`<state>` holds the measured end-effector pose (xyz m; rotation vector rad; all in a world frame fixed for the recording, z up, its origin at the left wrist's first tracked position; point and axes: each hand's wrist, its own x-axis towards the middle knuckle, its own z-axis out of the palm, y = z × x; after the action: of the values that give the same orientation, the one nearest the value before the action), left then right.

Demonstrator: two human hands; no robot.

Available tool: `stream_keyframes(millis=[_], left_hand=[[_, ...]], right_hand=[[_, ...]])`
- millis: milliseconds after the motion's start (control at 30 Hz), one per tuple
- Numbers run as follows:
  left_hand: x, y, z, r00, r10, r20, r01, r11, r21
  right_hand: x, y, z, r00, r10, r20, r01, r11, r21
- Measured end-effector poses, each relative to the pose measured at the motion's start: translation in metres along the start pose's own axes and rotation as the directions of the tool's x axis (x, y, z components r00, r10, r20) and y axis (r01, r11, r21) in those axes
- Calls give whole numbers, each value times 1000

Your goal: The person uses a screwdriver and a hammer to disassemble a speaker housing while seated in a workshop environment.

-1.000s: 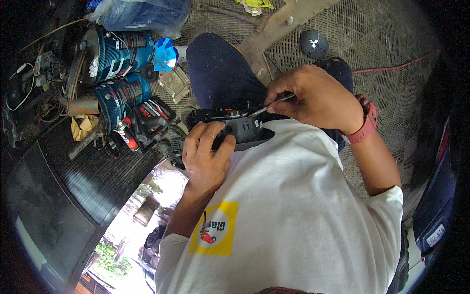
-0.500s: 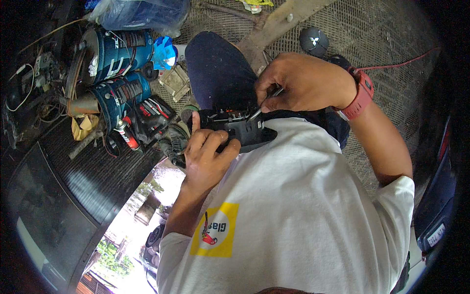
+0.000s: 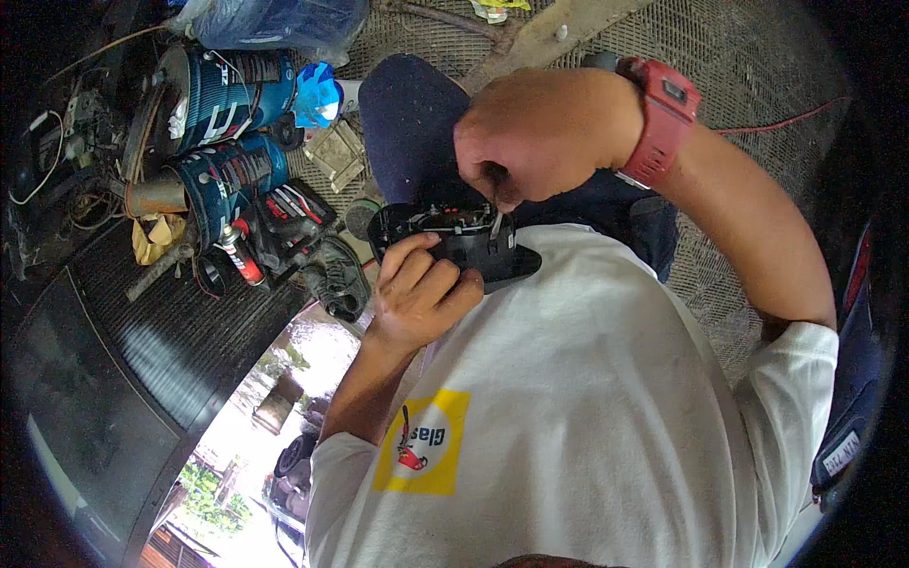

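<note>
A black plastic housing [image 3: 478, 254] with an exposed inner side and small red and metallic parts rests against my lap, close to my shirt. My left hand [image 3: 421, 295] is closed on its near left side, fingers curled over the edge. Above the housing's right end, my right hand [image 3: 554, 137] pinches a slim metal tool [image 3: 497, 225], its tip down at the housing's upper edge. The tool's handle is hidden by my hand, so its exact kind does not show. A red watch [image 3: 663, 123] sits on my right wrist.
Two blue buckets [image 3: 265, 71] stand at the left, near a spray can [image 3: 242, 256], a black container with red labels [image 3: 295, 222] and a dark shoe [image 3: 338, 279]. A worn square block [image 3: 334, 154] lies beside my knee. A red cord [image 3: 781, 120] crosses the woven mat at right.
My right hand has turned over and shifted left, bringing the tool more upright at the housing. My left index finger, raised before, now curls down on the housing.
</note>
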<state>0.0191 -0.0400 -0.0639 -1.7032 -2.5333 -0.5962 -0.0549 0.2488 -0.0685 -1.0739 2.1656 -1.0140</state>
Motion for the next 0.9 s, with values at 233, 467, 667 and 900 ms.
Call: stream_keyframes(millis=[233,467,667,900], left_hand=[[3,2,5,1000,-3,-30,2,999,-34],[8,-6,14,995,-71,-71,63,992,-112],[19,-15,17,986,-151,-65,144,985,-94],[27,-17,17,979,-194,-60,190,980,-66]], right_hand=[[7,-2,5,996,63,70,-62,998,-14],[-22,-65,45,876,279,-394,-425,833,-354],[-35,-117,95,705,447,-550,-611,777,-152],[-36,-121,112,602,613,-511,-574,778,256]])
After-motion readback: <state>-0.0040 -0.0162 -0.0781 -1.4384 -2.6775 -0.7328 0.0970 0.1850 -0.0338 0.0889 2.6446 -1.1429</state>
